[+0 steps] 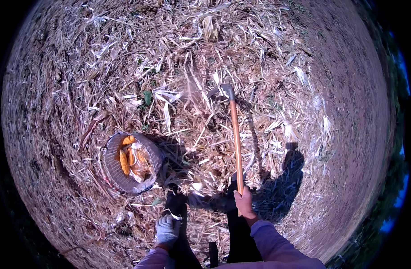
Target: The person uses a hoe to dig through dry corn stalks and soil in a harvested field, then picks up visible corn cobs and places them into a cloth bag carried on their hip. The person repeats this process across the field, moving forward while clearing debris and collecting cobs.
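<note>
My right hand (244, 202), bare, grips the lower end of a long wooden handle (236, 141). At its far end is a metal head (227, 88) with a curved, sickle-like blade pointing left, partly hidden among dry husks. My left hand (167, 229) wears a pale knit glove and is curled in front of my left leg. A thin pale strip (173, 214), probably corn husk, shows at its fingers. Ahead and to the left of that hand stands a woven basket (112, 171). Several yellow corn cobs (124, 162) lie inside it with some pale husk.
Dry corn stalks and husks (165, 97) cover the ground thickly. An upright tuft of dry husk or stalk (209, 28) shows far ahead. Barer brown soil (356, 111) stretches along the right, with dark greenery beyond. My legs (237, 235) are below, and my shadow falls to the right.
</note>
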{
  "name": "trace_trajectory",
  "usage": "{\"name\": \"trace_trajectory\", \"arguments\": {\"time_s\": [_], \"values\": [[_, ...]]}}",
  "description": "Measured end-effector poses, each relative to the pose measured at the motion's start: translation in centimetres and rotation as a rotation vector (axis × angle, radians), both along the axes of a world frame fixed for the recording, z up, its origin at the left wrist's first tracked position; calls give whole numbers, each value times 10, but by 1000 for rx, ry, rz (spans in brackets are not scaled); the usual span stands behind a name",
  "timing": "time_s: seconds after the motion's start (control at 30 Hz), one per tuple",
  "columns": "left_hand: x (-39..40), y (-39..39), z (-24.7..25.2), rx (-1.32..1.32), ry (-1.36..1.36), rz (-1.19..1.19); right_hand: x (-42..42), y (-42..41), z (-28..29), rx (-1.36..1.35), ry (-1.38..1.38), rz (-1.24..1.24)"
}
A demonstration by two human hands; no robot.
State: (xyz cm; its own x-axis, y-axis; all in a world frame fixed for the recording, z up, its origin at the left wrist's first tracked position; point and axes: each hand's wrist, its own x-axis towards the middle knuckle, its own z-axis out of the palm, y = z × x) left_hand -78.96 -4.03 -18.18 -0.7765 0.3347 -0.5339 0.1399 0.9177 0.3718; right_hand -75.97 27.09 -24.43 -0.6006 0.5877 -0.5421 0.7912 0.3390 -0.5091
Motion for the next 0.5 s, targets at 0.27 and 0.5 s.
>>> {"name": "trace_trajectory", "arguments": {"time_s": [0.27,0.5], "values": [[3,-10,3,24,55,30,-254,46,-58,-339,292,-361],[7,-18,1,18,26,59,-232,-29,-106,-123,126,38]]}}
